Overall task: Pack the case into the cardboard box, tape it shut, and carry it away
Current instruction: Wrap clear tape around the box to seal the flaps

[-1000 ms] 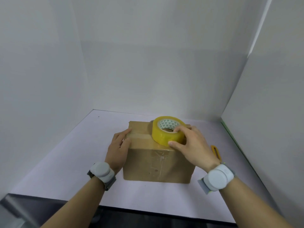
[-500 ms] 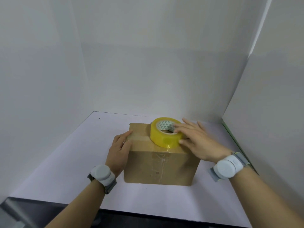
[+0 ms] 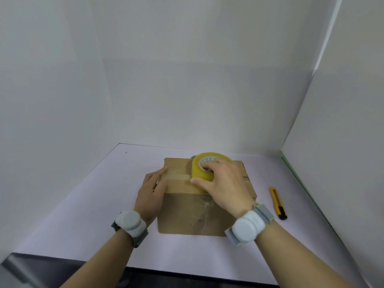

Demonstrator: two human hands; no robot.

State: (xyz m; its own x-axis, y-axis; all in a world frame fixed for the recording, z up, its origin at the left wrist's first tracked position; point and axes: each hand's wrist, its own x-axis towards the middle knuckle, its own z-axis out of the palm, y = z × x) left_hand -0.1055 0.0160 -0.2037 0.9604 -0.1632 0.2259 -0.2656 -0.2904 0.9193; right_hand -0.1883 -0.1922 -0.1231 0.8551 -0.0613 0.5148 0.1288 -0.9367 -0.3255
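My right hand (image 3: 225, 183) has regripped the tape roll (image 3: 207, 168), fingers in its core. My left hand (image 3: 152, 190) lies flat, pinning the strip on the closed cardboard box (image 3: 187, 213) mid-tabletop (image 3: 83, 204). Taping's half done; carrying's left.

Closed brown cardboard box (image 3: 187, 210) on the table, yellow tape roll (image 3: 202, 171) tilted atop it.

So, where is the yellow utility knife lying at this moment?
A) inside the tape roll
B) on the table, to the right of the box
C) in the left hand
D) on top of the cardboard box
B: the utility knife lies on the table, apart from the cardboard box, on its right side.
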